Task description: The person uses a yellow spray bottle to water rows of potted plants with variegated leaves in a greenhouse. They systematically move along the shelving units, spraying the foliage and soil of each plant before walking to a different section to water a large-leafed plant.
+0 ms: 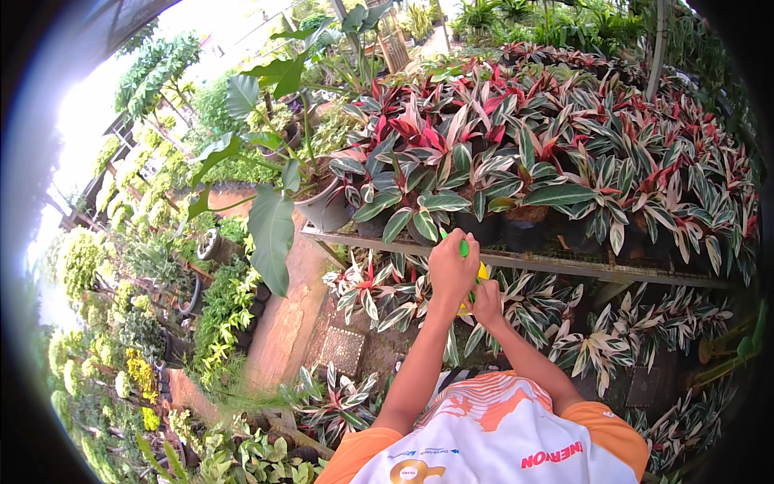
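Both hands meet at the front edge of a plant bench. My left hand (452, 267) is closed round the green upper part of what looks like a yellow-and-green hand sprayer (484, 272). Lower and to the right, my right hand (485, 300) grips another green part of it. Fingers and wrists hide most of its yellow body. Just beyond my left hand are the striped green-and-cream leaves of a potted plant (425, 212), in a dark pot at the bench edge.
Red-and-green variegated plants (544, 133) crowd the bench, whose metal front rail (544, 264) runs across before me. More variegated plants (611, 345) grow beneath. A large-leaved plant in a grey pot (326, 209) overhangs the left end. A dirt path (290, 314) runs along the left.
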`<state>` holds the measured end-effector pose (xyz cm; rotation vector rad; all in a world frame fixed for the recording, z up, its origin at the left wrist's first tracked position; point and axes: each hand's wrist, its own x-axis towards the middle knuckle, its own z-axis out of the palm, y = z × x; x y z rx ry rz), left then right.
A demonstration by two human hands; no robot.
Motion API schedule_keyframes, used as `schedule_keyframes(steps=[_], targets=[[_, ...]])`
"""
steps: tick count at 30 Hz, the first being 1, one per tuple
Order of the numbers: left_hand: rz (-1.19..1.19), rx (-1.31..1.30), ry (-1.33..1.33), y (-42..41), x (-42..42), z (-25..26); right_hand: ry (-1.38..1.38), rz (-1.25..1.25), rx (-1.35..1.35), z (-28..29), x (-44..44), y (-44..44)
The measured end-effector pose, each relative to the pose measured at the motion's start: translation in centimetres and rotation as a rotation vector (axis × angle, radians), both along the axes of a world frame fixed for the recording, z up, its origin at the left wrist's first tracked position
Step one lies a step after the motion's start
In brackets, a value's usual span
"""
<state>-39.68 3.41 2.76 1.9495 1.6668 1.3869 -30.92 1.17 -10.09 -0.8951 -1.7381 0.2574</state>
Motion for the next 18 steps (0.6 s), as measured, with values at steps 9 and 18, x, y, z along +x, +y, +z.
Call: schedule_keyframes(steps=[9,18], targets=[[-0.105,-0.051,-0.022,-0.6,3.1,-1.8,0.060,-0.041,-0.341,-1.7,2.8,-2.0],[-0.256,-0.068,-0.029,-0.4,7.4,-2.9,0.034,-0.248,-0.185,-5.1,6.4,-2.8]])
